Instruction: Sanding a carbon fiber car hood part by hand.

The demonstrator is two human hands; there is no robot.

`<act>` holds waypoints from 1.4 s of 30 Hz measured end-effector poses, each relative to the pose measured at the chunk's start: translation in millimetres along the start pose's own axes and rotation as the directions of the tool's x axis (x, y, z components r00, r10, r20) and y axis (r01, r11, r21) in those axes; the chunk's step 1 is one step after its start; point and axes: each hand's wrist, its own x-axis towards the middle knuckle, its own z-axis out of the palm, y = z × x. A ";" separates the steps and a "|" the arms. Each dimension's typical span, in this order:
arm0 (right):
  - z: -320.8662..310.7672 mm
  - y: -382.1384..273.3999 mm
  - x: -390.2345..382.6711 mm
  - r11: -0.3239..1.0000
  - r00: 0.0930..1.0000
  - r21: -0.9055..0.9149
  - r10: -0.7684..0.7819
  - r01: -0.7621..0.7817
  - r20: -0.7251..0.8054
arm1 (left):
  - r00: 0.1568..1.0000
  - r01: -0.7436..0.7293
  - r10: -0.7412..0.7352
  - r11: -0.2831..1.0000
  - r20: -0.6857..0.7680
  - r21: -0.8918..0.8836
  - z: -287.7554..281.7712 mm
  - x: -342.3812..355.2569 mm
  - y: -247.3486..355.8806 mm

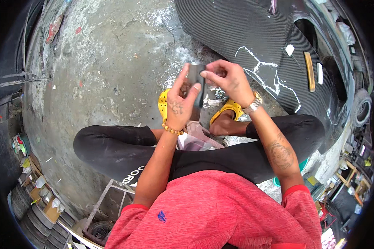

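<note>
In front of me, above the floor, I hold a dark grey folded sheet (195,75) that looks like sandpaper. My left hand (181,101) is closed on its left side, with the thumb over the front. The thumb and fingers of my right hand (232,81) pinch its upper right edge. Motion blurs the sheet's lower end. Just right of my hands lies a large black panel (237,31) with a woven carbon-fibre look and white lines on it.
On the panel rest a wooden stick (309,71), a white strip (319,73) and a small white piece (289,50). Yellow clogs (233,108) are on my feet. A metal frame (102,203) with a wheel stands at lower left. Tyres (362,108) and clutter line the right rim.
</note>
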 end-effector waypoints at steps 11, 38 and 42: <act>3.2 26.6 139.3 -0.165 0.889 -0.958 -0.363 0.234 0.280 | 0.939 -0.050 -0.085 0.925 -0.334 -0.376 -35.9 38.4 -19.7; -53.3 43.7 35.9 -0.149 0.884 -0.934 -0.303 0.325 0.356 | 0.961 -0.136 0.106 0.986 -0.256 -0.101 -2.6 47.2 -17.6; -69.4 41.6 16.5 -0.093 0.875 -0.926 -0.303 0.367 0.377 | 0.841 -0.400 0.504 0.823 -0.195 0.403 29.5 102.8 -32.4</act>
